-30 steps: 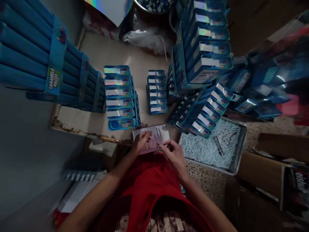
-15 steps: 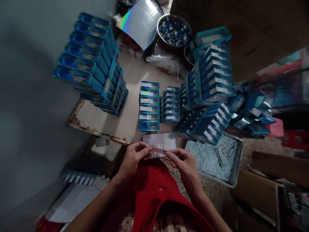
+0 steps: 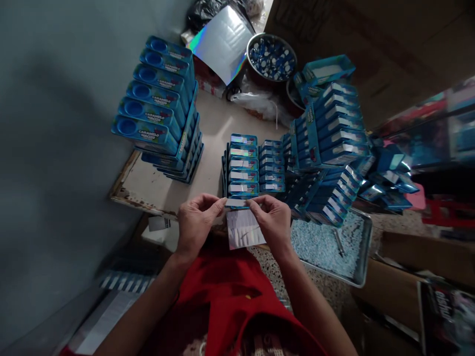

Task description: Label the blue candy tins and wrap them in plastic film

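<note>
My left hand (image 3: 198, 221) pinches the left end of a small silvery sticker strip (image 3: 236, 202). The strip's right end is pinched by my right hand (image 3: 272, 220), so it stretches flat between both hands. It lies over the nearest blue box in a row of blue boxes (image 3: 243, 176); whether it touches that box I cannot tell. The other boxes in this row carry pale shiny strips across their fronts. Just below the strip, a silvery sticker sheet (image 3: 245, 230) rests at the table's front edge, partly behind my right hand.
Tall stacks of blue boxes stand on the left (image 3: 143, 129) and right (image 3: 339, 133) of the table (image 3: 144, 185). Behind are a metal bowl (image 3: 271, 57) of small blue-and-white pieces and a shiny sheet (image 3: 222, 42). A metal tray (image 3: 365, 252) of pale blue bits sits at the right.
Both hands have moved up and forward with the strip, from over the sticker sheet to the nearest box in the row. The strip now lies level. The view has shifted slightly.
</note>
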Tool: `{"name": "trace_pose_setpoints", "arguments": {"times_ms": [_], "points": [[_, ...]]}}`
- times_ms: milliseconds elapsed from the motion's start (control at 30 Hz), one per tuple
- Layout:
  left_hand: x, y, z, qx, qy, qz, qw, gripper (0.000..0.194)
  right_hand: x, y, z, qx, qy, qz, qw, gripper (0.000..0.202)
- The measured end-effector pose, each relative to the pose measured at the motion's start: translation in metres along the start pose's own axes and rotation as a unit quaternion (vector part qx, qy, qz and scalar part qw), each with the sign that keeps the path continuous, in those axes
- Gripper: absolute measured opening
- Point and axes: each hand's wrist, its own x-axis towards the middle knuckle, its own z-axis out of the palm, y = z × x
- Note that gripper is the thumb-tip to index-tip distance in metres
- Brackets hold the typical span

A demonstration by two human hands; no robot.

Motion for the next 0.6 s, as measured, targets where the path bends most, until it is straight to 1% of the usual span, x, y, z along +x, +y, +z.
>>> {"name": "trace_pose_setpoints", "arguments": {"times_ms": [100, 200, 300, 367, 400, 433, 467, 500, 533, 567, 600], "points": [[0.006, -0.009, -0.001, 0.001, -0.003, -0.007, 1.0, 0.026, 0.003, 0.001, 0.004, -0.021, -0.007, -0.002, 1.0, 0.024], [0.014, -0.02, 0.003, -0.008, -0.016, -0.025, 1.0, 0.029, 0.008, 0.003, 0.009, -0.028, -0.019, 0.006, 0.999, 0.025], [0.02, -0.038, 0.014, -0.051, -0.053, -0.047, 0.996, 0.034, 0.017, 0.01, 0.011, -0.032, 0.016, 0.026, 0.999, 0.03], [0.025, -0.054, 0.021, -0.076, -0.063, -0.064, 0.993, 0.037, 0.025, 0.018, 0.006, -0.01, 0.024, 0.064, 0.998, 0.042], [0.027, -0.063, 0.023, -0.069, -0.052, -0.076, 0.993, 0.039, 0.028, 0.024, 0.002, 0.02, 0.011, 0.092, 0.995, 0.05], [0.03, -0.07, 0.025, -0.047, -0.03, -0.086, 0.995, 0.043, 0.031, 0.029, -0.003, 0.059, -0.01, 0.123, 0.991, 0.058], [0.033, -0.076, 0.025, -0.02, 0.0, -0.088, 0.996, 0.046, 0.034, 0.034, -0.009, 0.1, -0.037, 0.152, 0.983, 0.067], [0.037, -0.08, 0.025, 0.0, 0.032, -0.075, 0.997, 0.048, 0.034, 0.039, -0.015, 0.138, -0.067, 0.177, 0.972, 0.075], [0.041, -0.081, 0.026, 0.007, 0.057, -0.046, 0.997, 0.047, 0.034, 0.042, -0.02, 0.17, -0.101, 0.193, 0.961, 0.081], [0.045, -0.078, 0.026, 0.002, 0.065, -0.004, 0.998, 0.047, 0.032, 0.045, -0.022, 0.193, -0.137, 0.202, 0.95, 0.086], [0.049, -0.073, 0.028, -0.013, 0.055, 0.041, 0.998, 0.048, 0.029, 0.046, -0.023, 0.208, -0.169, 0.201, 0.942, 0.087]]}}
